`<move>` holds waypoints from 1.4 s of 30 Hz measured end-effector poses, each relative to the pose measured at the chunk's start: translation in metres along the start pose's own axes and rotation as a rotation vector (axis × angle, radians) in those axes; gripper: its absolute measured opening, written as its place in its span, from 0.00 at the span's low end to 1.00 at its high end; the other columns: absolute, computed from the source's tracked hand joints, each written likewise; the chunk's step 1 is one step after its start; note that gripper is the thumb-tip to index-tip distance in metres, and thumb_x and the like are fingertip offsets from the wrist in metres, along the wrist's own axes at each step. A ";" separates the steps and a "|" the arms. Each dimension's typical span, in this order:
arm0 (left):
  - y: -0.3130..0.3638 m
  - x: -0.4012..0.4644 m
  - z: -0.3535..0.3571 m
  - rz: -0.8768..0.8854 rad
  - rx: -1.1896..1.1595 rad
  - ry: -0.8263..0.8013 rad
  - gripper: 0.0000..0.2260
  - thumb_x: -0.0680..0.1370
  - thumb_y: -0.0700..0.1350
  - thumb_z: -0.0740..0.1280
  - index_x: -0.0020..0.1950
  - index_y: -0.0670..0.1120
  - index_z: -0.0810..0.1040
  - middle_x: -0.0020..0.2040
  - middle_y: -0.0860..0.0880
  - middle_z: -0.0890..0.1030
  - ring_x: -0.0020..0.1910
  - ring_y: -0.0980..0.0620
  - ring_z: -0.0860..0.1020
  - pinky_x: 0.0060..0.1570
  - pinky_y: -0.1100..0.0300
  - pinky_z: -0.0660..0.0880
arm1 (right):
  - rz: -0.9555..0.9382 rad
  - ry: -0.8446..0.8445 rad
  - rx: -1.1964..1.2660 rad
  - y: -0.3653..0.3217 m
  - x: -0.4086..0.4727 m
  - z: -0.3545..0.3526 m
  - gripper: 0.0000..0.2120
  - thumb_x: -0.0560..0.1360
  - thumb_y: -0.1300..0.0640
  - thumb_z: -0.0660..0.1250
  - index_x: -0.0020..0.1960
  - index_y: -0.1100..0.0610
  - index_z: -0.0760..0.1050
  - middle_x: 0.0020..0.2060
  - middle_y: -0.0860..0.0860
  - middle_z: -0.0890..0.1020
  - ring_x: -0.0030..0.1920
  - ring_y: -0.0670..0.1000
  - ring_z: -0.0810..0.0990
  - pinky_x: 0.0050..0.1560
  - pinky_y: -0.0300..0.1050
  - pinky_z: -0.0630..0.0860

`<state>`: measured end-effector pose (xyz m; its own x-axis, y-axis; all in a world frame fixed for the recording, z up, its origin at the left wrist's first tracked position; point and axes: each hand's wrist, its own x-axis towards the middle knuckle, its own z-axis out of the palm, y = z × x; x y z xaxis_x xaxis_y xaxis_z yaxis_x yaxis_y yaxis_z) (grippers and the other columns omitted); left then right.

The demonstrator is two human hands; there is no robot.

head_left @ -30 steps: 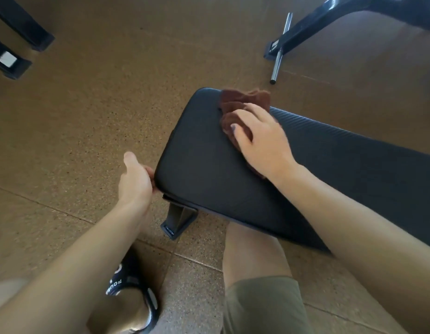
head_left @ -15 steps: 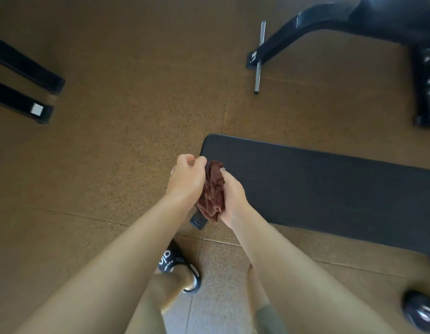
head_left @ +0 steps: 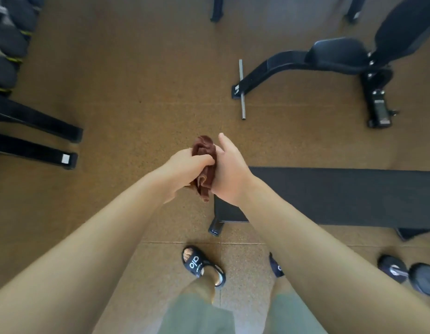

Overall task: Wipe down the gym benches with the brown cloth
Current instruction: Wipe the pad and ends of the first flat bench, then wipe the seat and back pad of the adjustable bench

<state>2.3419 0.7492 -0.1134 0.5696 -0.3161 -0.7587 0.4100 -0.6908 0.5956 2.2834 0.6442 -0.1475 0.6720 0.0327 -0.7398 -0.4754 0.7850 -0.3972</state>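
Cloth [head_left: 204, 162] is bunched up between both hands, held in the air just past the left end of the flat bench [head_left: 342, 196], not touching it. Left hand [head_left: 188, 165] has its fingers curled round the brown wad; right hand [head_left: 229, 174] presses against the other side with the thumb sticking up, fingers hidden so can't really tell. Another bench [head_left: 329, 59] sits further back on the floor [head_left: 136, 80], and a dumbbell [head_left: 409, 276] lies near the right foot.

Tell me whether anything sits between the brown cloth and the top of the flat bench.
Nothing visible does. Both the left hand and right hand hold the brown cloth above the floor near the end of the flat bench, whose visible black pad is bare.
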 end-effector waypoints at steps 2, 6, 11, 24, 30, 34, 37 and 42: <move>0.020 -0.007 -0.015 0.003 0.051 0.023 0.09 0.82 0.44 0.64 0.57 0.48 0.82 0.52 0.44 0.86 0.49 0.46 0.84 0.48 0.53 0.80 | -0.022 0.019 -0.059 -0.017 -0.013 0.009 0.30 0.85 0.34 0.46 0.69 0.51 0.77 0.65 0.57 0.83 0.66 0.57 0.81 0.63 0.54 0.78; 0.059 -0.015 -0.037 0.053 0.201 0.007 0.10 0.81 0.43 0.63 0.56 0.48 0.83 0.52 0.46 0.86 0.52 0.45 0.84 0.57 0.50 0.80 | -0.095 0.159 -0.420 -0.059 -0.042 0.015 0.15 0.87 0.44 0.55 0.58 0.46 0.79 0.59 0.55 0.84 0.61 0.56 0.82 0.64 0.57 0.77; 0.114 -0.016 -0.056 0.040 0.282 -0.106 0.10 0.81 0.46 0.66 0.60 0.52 0.82 0.54 0.49 0.87 0.54 0.46 0.85 0.63 0.49 0.79 | -0.356 0.129 -0.796 -0.111 -0.043 -0.015 0.36 0.75 0.65 0.66 0.79 0.44 0.65 0.79 0.45 0.67 0.76 0.48 0.65 0.66 0.46 0.64; 0.201 0.040 -0.078 -0.015 0.290 -0.174 0.12 0.82 0.52 0.66 0.60 0.50 0.83 0.55 0.49 0.87 0.54 0.47 0.85 0.58 0.54 0.78 | -0.264 0.015 -0.810 -0.205 -0.018 -0.002 0.16 0.75 0.63 0.75 0.62 0.55 0.82 0.53 0.56 0.88 0.53 0.58 0.88 0.58 0.59 0.84; 0.241 0.108 -0.122 0.082 0.402 -0.251 0.13 0.85 0.56 0.60 0.64 0.53 0.79 0.59 0.52 0.84 0.56 0.51 0.83 0.63 0.56 0.75 | -0.286 0.146 -0.593 -0.229 0.034 0.035 0.19 0.77 0.60 0.73 0.66 0.51 0.79 0.56 0.55 0.87 0.55 0.57 0.87 0.60 0.59 0.83; 0.270 0.161 -0.172 0.125 0.476 -0.290 0.19 0.83 0.59 0.62 0.67 0.50 0.79 0.60 0.51 0.85 0.57 0.50 0.83 0.66 0.53 0.74 | -0.281 0.221 -0.458 -0.242 0.075 0.080 0.15 0.79 0.57 0.72 0.66 0.52 0.79 0.55 0.54 0.88 0.54 0.57 0.88 0.59 0.57 0.83; 0.291 0.193 -0.216 0.209 0.536 -0.266 0.16 0.82 0.58 0.63 0.57 0.48 0.82 0.55 0.49 0.86 0.50 0.50 0.83 0.50 0.57 0.75 | -0.283 0.259 -0.439 -0.253 0.107 0.120 0.12 0.80 0.56 0.72 0.63 0.53 0.80 0.53 0.53 0.88 0.53 0.55 0.88 0.55 0.52 0.83; 0.317 0.222 -0.260 0.294 0.587 -0.364 0.19 0.84 0.60 0.60 0.64 0.50 0.81 0.56 0.51 0.85 0.53 0.51 0.84 0.57 0.55 0.78 | -0.323 0.294 -0.325 -0.275 0.137 0.156 0.13 0.80 0.57 0.72 0.64 0.53 0.80 0.53 0.52 0.88 0.53 0.54 0.88 0.56 0.50 0.82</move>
<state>2.7840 0.6290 -0.0245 0.2837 -0.6659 -0.6900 -0.2286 -0.7458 0.6257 2.5947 0.5299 -0.0547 0.6481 -0.3893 -0.6546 -0.4537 0.4930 -0.7424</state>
